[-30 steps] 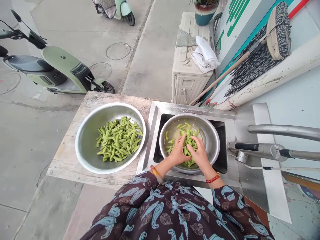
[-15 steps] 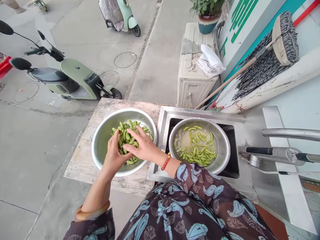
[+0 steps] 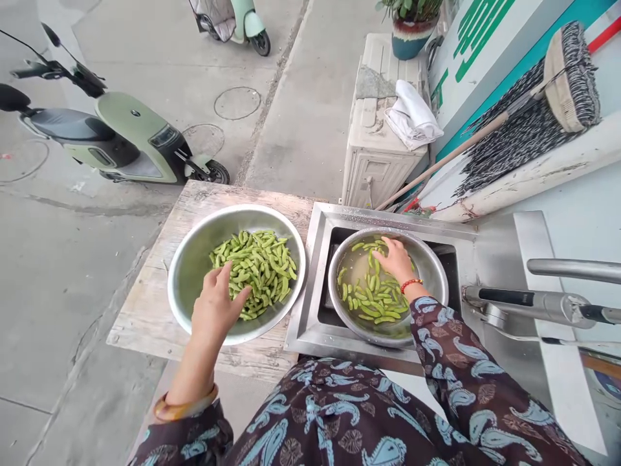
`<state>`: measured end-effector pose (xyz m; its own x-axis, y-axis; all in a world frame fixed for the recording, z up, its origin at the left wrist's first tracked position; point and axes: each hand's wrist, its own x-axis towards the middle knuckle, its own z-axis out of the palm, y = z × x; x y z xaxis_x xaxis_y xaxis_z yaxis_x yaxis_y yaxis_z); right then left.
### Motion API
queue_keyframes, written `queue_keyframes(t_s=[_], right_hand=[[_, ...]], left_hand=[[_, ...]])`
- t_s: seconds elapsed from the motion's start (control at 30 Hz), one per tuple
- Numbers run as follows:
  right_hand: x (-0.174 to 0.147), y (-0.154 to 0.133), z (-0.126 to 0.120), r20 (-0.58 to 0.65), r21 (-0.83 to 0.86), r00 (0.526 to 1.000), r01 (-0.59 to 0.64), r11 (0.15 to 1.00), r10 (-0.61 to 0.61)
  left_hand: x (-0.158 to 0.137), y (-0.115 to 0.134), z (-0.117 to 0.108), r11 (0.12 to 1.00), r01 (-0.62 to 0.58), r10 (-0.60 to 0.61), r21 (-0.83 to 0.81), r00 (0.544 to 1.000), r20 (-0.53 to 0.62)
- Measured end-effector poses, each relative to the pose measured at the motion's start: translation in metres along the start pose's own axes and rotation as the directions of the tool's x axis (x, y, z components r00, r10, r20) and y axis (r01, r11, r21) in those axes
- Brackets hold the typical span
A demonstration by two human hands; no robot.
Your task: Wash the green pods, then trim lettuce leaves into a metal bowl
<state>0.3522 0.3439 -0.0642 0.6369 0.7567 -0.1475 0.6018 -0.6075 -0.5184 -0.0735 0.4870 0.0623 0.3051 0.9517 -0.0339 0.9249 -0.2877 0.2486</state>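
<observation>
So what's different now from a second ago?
Both hands were around pods in the sink bowl, then moved left, over the left bowl. Now they've let go there. The right hand has gone back over the sink bowl; the open left hand is still by the left bowl. Both bowls stayed put.
</observation>
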Motion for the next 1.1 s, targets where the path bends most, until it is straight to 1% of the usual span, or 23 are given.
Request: queue_keyframes(t_s=[0.07,0.17,0.23,0.3,0.33,0.4,0.5,0.53,0.6,0.67,0.73,0.8,0.9,1.0,1.03,1.1], right_hand=[[0.006,-0.010,0.015,0.049,-0.008,0.999,0.005,1.000,-0.004],[0.000,-0.040,0.044,0.112,-0.029,0.993,0.046,0.999,-0.043],[-0.011,-0.055,0.060,0.165,-0.046,0.980,0.121,0.992,-0.112],[-0.025,-0.059,0.067,0.234,-0.031,0.952,0.212,0.977,-0.199],[-0.032,-0.056,0.065,0.266,-0.013,0.935,0.247,0.969,-0.235],[-0.041,-0.042,0.054,0.302,0.017,0.912,0.286,0.958,-0.278],[-0.042,-0.002,0.018,0.295,0.035,0.907,0.306,0.951,-0.302],[-0.040,0.014,0.005,0.272,0.032,0.913,0.308,0.951,-0.305],[-0.031,0.045,-0.019,0.212,0.005,0.932,0.300,0.954,-0.294],[-0.022,0.071,-0.033,0.157,-0.036,0.952,0.270,0.962,-0.262],[-0.014,0.086,-0.036,0.130,-0.052,0.966,0.232,0.971,-0.223],[-0.010,0.090,-0.031,0.143,-0.020,0.971,0.199,0.980,-0.194],[-0.011,0.086,-0.019,0.265,0.054,0.951,0.152,0.987,-0.161],[-0.025,0.084,-0.011,0.377,0.090,0.911,0.144,0.985,-0.168],[-0.033,0.085,-0.009,0.399,0.098,0.900,0.146,0.984,-0.174],[-0.052,0.087,-0.005,0.441,0.133,0.877,0.146,0.980,-0.191]], left_hand=[[-0.001,0.016,-0.003,0.999,-0.020,0.019,-0.042,0.999,-0.026],[-0.006,0.044,0.000,0.973,-0.115,0.111,-0.199,0.993,-0.033],[-0.012,0.064,0.009,0.933,-0.187,0.189,-0.307,0.982,-0.027],[-0.018,0.085,0.022,0.885,-0.242,0.257,-0.397,0.966,-0.017],[-0.021,0.095,0.029,0.860,-0.263,0.290,-0.437,0.957,-0.005],[-0.027,0.115,0.044,0.805,-0.291,0.367,-0.517,0.929,0.049],[-0.031,0.141,0.070,0.737,-0.299,0.490,-0.606,0.854,0.174],[-0.030,0.149,0.081,0.730,-0.298,0.518,-0.615,0.828,0.215],[-0.026,0.163,0.104,0.744,-0.295,0.545,-0.600,0.788,0.288],[-0.018,0.175,0.130,0.779,-0.296,0.542,-0.552,0.761,0.356],[-0.011,0.186,0.157,0.821,-0.279,0.512,-0.499,0.747,0.424],[-0.008,0.197,0.181,0.862,-0.242,0.463,-0.446,0.735,0.496],[-0.015,0.208,0.208,0.896,-0.216,0.422,-0.388,0.689,0.589],[-0.035,0.216,0.221,0.904,-0.186,0.410,-0.385,0.634,0.656],[-0.042,0.218,0.224,0.902,-0.156,0.407,-0.403,0.621,0.669],[-0.056,0.223,0.226,0.889,-0.075,0.398,-0.452,0.614,0.681]])
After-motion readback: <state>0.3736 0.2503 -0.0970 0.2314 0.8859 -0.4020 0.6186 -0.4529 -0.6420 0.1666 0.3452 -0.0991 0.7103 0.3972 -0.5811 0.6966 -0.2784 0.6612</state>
